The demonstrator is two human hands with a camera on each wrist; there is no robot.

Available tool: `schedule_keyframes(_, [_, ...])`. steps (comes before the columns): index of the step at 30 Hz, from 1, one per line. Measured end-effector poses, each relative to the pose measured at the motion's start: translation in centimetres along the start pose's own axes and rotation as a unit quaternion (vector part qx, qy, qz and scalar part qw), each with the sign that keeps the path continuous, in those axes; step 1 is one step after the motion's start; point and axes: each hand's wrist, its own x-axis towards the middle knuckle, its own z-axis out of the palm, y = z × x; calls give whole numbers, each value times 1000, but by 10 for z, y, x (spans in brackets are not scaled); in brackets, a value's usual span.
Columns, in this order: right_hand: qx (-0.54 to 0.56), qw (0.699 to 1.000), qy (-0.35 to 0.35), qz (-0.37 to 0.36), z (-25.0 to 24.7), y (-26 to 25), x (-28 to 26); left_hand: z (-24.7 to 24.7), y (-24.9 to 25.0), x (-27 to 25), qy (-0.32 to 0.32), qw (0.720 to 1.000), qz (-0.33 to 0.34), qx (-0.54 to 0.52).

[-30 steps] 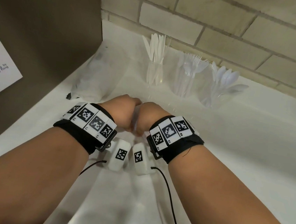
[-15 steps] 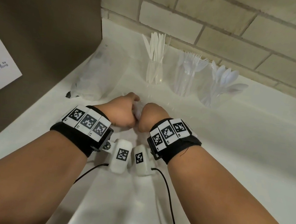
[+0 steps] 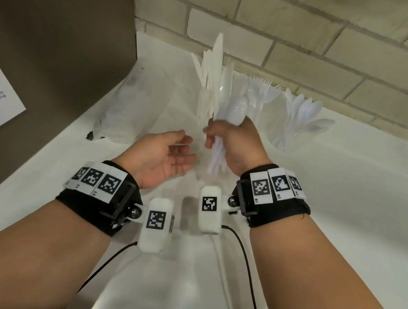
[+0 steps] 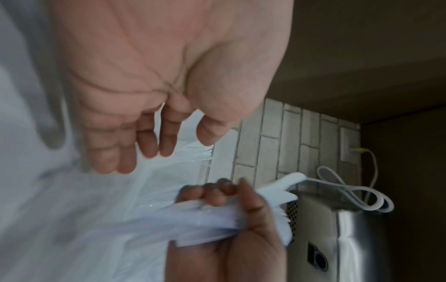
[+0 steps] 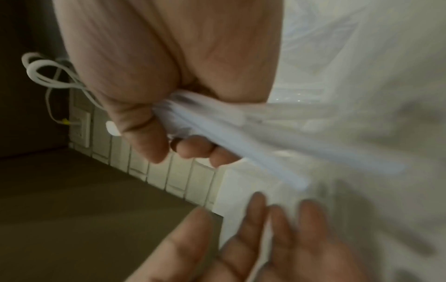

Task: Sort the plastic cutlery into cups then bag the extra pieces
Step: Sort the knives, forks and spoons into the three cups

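At mid-frame the right hand point(image 3: 234, 142) clutches a bundle of white plastic cutlery point(image 3: 221, 131); the left hand point(image 3: 162, 157) beside it lies palm-up, fingers relaxed and empty.

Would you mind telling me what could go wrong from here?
The right hand alone grips a mixed bundle of cutlery, while the left hand is open beside it: pieces might slip out. The bundle is close to the knife cup; a swing could tip it.
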Motion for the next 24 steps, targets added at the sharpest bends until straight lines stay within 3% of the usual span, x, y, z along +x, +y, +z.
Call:
schedule_keyframes(2, [62,997,7,-40,2,-10,0,-1,-3,4,-58,997,-43,7])
schedule_keyframes(6, [138,986,1,-94,9,-21,2,1,-4,8,-118,992,-24,-38])
schedule_keyframes(11, [139,983,0,-121,16,-19,1,9,1,3,-125,983,-46,-125])
schedule_keyframes(15, [113,989,-13,-99,17,-8,-4,9,7,1,-142,964,-31,-223])
schedule_keyframes(24, [102,991,-10,-84,20,-2,-5,11,8,0,-134,972,-30,-190])
